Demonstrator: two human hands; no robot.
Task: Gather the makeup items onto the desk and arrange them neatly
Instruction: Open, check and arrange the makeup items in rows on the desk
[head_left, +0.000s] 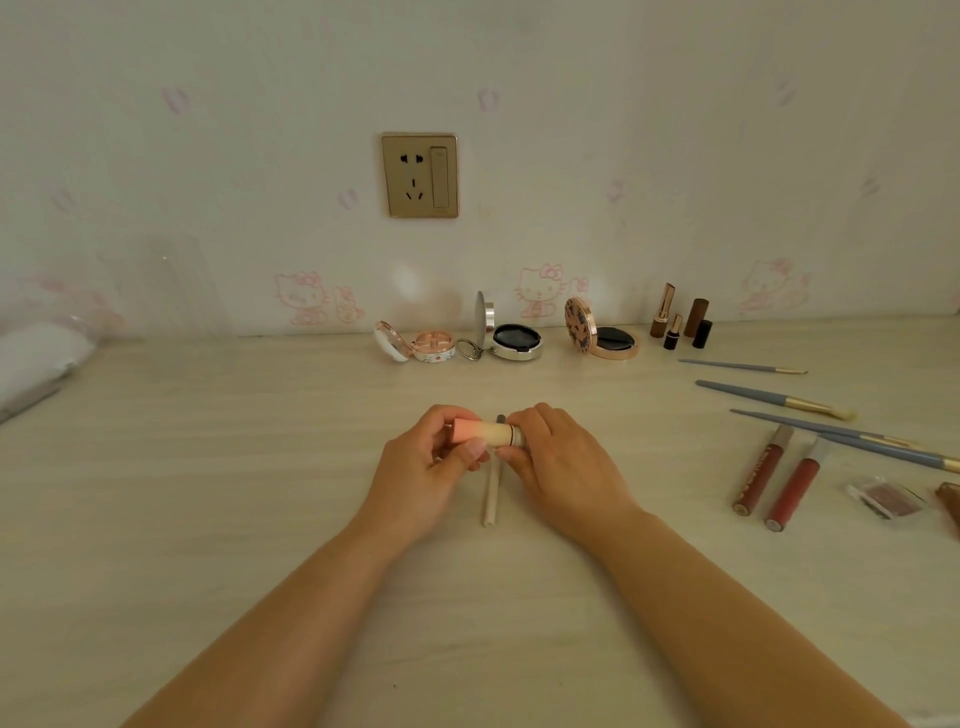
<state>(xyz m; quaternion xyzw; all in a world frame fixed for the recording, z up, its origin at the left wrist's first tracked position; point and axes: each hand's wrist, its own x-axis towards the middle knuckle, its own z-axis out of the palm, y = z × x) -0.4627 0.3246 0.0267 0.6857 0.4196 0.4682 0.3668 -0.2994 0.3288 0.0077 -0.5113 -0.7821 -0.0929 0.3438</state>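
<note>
Both hands meet over the middle of the worktop (260, 519), holding a short pink-to-cream lipstick tube (480, 432) level between them: the left hand (431, 467) curls thumb and fingers round the pink end, while the right hand (558, 457) pinches the silvery collar at the other end. Whether they are capping it or twisting it I cannot tell. The tube looks like a light, rigid plastic cylinder with a smooth, probably slick skin, so it is likely to roll if laid on its side and to tip if stood carelessly; the safest hold is across its barrel with opposed thumb and fingertip pads, away from the seam, since a cap that is only pressed on could slip off. Directly beneath the hands a thin cream pencil (491, 493) lies on the worktop, pointing near to far; it is slim and stiff, best pinched at mid-length. Along the far edge, by the wall, sit three open compacts (517, 340), whose hinged lids and mirrors look fragile and want lifting by the base. To their right stands a cluster of small lipsticks (680, 319), easily toppled. On the right lie grey-handled brushes (769, 399) and two red lip gloss tubes (792, 488), all light; brushes are better taken by the handle than the bristles.
</note>
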